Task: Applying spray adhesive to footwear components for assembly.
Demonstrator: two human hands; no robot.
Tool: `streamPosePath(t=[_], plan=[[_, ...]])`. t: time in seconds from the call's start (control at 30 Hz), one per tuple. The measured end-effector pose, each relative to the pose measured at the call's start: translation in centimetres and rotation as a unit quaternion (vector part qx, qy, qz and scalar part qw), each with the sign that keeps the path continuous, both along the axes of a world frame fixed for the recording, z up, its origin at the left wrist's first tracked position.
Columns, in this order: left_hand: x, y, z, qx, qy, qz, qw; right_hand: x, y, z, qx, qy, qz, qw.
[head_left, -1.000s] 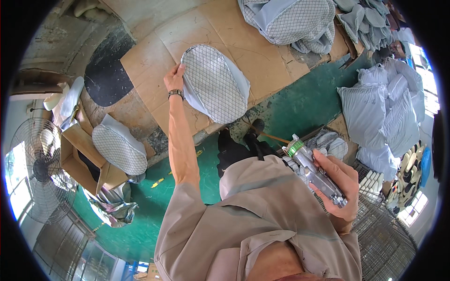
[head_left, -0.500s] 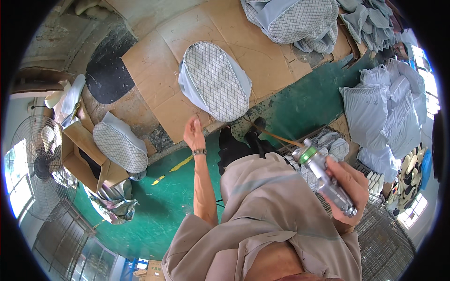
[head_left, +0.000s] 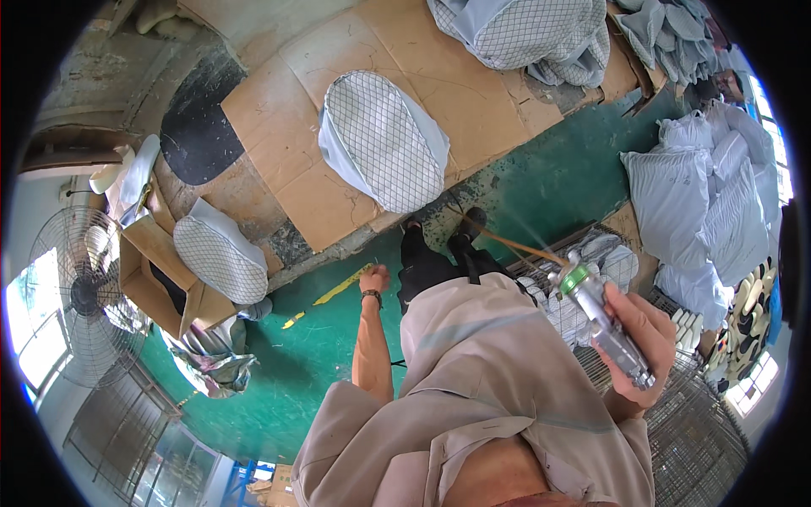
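Observation:
My right hand [head_left: 639,346] grips a metal spray gun [head_left: 604,325] with a green ring, held up at the right of my body. From its tip a faint mist spreads toward the upper left, and a thin brown hose runs from near it to the bench edge. My left hand [head_left: 374,279] hangs at my left side below the bench edge, fingers curled in, with nothing visible in them. On the cardboard [head_left: 291,127] lies an oval quilted fabric piece [head_left: 384,139], pale with a dark diamond grid and smooth grey side flaps. Neither hand touches it.
More quilted pieces [head_left: 532,34] pile up at the far right of the bench. Another quilted piece [head_left: 221,262] rests beside an open carton [head_left: 173,283] on the left, near a standing fan [head_left: 84,296]. White sacks [head_left: 676,203] and a wire rack [head_left: 693,422] stand at right.
My left hand has drawn back from the bench edge beside the quilted piece, down toward my body. The spray gun has shifted slightly right and down in the picture, still in my right hand.

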State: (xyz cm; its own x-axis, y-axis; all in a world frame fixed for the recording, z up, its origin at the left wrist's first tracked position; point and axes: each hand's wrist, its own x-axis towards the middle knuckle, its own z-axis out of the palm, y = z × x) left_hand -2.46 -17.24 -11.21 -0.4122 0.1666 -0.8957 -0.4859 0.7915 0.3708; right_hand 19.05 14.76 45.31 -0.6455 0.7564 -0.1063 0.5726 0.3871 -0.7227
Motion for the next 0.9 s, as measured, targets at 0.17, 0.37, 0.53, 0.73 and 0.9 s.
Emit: streamPosePath(t=[0.17,0.37,0.53,0.73,0.9], plan=[[2.3,-1.6,0.0,-0.048,-0.040,0.064,0.996,2.7,0.2,-0.5,0.040,-0.025,-0.023,0.999],[3.0,-1.1,0.7,-0.030,-0.039,0.094,0.994,5.8,0.4,-0.6,0.025,-0.003,-0.013,1.000],[3.6,0.2,1.4,0.009,0.006,0.097,0.995,7.7,0.9,-0.6,0.016,-0.003,0.003,1.000],[5.9,0.6,2.5,0.007,0.003,0.096,0.995,10.2,0.8,-0.3,0.033,-0.001,0.008,0.999],[8.3,-1.5,3.0,-0.021,-0.009,0.133,0.991,10.9,1.4,-1.3,-0.015,0.043,0.058,0.997]])
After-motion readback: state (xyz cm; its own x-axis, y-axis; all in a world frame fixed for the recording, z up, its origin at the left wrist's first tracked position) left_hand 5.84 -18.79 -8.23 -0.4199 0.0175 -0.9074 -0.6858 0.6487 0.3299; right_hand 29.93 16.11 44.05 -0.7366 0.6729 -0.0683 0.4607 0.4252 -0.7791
